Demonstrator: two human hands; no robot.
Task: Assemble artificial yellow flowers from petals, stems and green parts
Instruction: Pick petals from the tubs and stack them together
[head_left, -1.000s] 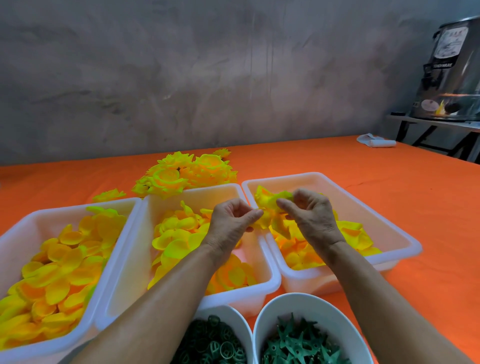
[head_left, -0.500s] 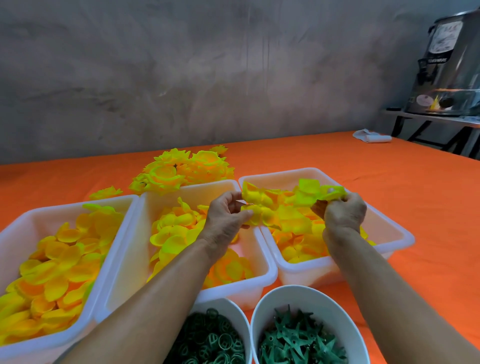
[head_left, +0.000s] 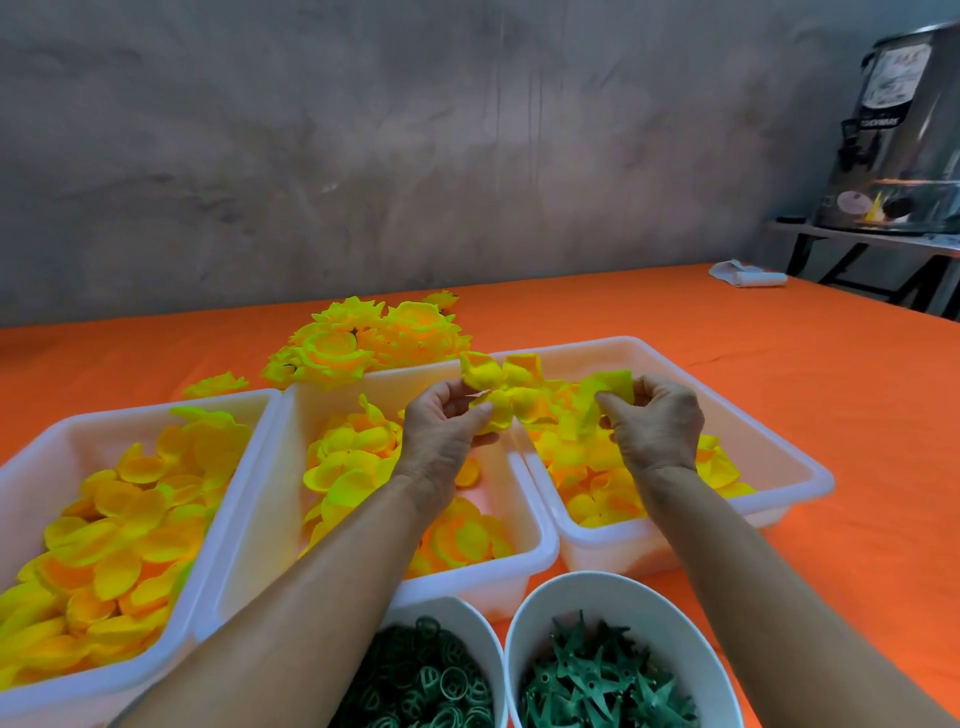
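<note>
- Both forearms reach forward from the bottom edge, bare, angled inward so the hands meet above the two right-hand trays.
- Left hand (head_left: 448, 427): back of hand toward the camera, wrist slightly bent, fingers curled. Thumb and fingertips pinch a four-lobed yellow petal piece (head_left: 503, 391) at its lower left edge. The piece is held clear of the trays, above the gap between the middle tray (head_left: 540, 540) and the right tray (head_left: 800, 467).
- Right hand (head_left: 655, 427): knuckles up, fingers curled inward, gripping a second yellow-green petal piece (head_left: 609, 391), which is crumpled between thumb and fingers. It sits over the right tray, just beside the first piece; whether the two pieces touch cannot be told.
- Left tray (head_left: 62, 431), middle tray and right tray stand side by side on the orange table (head_left: 675, 312), each holding loose yellow petals.
- Nearest the camera: two white bowls, touching. The left bowl (head_left: 467, 618) holds dark green rings; the right bowl (head_left: 623, 587) holds green star-shaped parts.
- Behind the middle tray: heap of finished yellow flowers (head_left: 374, 338); one single flower (head_left: 215, 384) lies apart to its left.
- Far right: folded white cloth (head_left: 748, 274) on the table; metal urn (head_left: 904, 135) on a separate stand.
</note>
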